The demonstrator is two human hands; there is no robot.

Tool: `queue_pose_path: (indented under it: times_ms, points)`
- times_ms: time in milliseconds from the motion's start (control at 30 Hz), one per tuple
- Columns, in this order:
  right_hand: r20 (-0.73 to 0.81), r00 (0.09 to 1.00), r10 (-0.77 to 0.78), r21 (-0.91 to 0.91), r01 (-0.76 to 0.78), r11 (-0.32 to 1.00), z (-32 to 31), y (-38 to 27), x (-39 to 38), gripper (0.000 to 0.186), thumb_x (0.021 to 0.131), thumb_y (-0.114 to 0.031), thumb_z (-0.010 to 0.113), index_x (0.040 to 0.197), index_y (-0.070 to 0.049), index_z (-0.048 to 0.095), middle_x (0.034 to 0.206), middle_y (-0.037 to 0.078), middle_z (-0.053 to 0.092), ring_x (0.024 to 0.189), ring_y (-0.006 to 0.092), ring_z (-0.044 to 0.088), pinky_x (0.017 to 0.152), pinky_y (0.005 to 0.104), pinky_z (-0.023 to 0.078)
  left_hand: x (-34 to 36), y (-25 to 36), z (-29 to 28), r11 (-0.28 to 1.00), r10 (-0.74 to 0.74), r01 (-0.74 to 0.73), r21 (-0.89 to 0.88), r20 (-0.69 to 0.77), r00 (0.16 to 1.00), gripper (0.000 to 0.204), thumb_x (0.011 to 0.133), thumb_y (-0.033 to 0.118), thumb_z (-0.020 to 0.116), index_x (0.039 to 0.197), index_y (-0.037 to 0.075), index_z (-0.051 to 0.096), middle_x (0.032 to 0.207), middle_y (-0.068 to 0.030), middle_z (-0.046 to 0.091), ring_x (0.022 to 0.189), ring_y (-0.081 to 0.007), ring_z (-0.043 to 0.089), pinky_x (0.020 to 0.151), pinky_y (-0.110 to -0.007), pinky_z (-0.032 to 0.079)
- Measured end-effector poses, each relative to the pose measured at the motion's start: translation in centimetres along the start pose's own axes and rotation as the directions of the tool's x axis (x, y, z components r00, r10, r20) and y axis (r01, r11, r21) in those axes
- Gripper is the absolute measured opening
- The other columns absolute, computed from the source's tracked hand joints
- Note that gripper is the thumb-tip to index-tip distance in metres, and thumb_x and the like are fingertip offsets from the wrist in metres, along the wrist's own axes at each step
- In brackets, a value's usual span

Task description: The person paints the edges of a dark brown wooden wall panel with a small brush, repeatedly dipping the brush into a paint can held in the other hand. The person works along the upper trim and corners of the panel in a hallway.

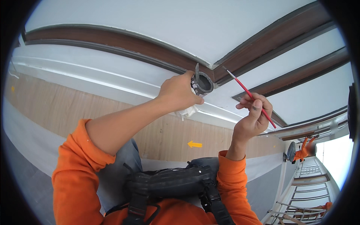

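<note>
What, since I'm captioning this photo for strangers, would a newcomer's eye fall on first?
Probably the slim red brush, held slantwise in the right hand, its tip near the corner where brown strips meet. Left of it, the left hand grips an open can, grey inside. Lower down, a yellow arrow stands out on the wood-grained surface between orange sleeves.

This looks like a building work site, a long, corridor-like space being painted: white walls with brown trim, a wood-look floor bearing a yellow arrow, a grey-smeared pot and slim red brush in use, an orange-clad co-worker farther along, and ladder-like frames at lower right.
</note>
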State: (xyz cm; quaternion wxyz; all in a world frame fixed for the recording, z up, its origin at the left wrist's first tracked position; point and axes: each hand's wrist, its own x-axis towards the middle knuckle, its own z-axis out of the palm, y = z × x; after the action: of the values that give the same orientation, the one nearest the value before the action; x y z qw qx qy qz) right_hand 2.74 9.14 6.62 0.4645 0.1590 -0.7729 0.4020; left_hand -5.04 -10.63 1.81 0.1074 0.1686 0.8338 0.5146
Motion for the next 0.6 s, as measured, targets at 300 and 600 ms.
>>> queue_pose_path:
  times_ms: [300, 600]
  points:
    - [0.176, 0.976, -0.128, -0.067, 0.142, 0.988, 1.2, 0.4, 0.5, 0.013, 0.104, -0.010, 0.062, 0.103, 0.001, 0.066, 0.092, 0.008, 0.068, 0.076, 0.0122, 0.062, 0.065, 0.0242, 0.049, 0.4, -0.6, 0.6, 1.000, 0.016, -0.016, 0.022, -0.007, 1.000, 0.084, 0.066, 0.035, 0.090, 0.132, -0.006, 0.058, 0.111, -0.0241, 0.073, 0.105, -0.0366, 0.072, 0.094, -0.041, 0.055]
    - [0.196, 0.969, -0.150, -0.152, 0.182, 0.972, 1.5, 0.5, 0.6, 0.010, 0.101, -0.009, 0.064, 0.100, 0.001, 0.067, 0.090, 0.008, 0.068, 0.072, 0.0130, 0.060, 0.067, 0.0250, 0.048, 0.0, -1.4, -0.5, 1.000, 0.006, -0.007, 0.019, 0.017, 1.000, 0.079, 0.069, 0.032, 0.089, 0.132, -0.003, 0.058, 0.110, -0.0216, 0.074, 0.104, -0.0355, 0.072, 0.094, -0.041, 0.055]
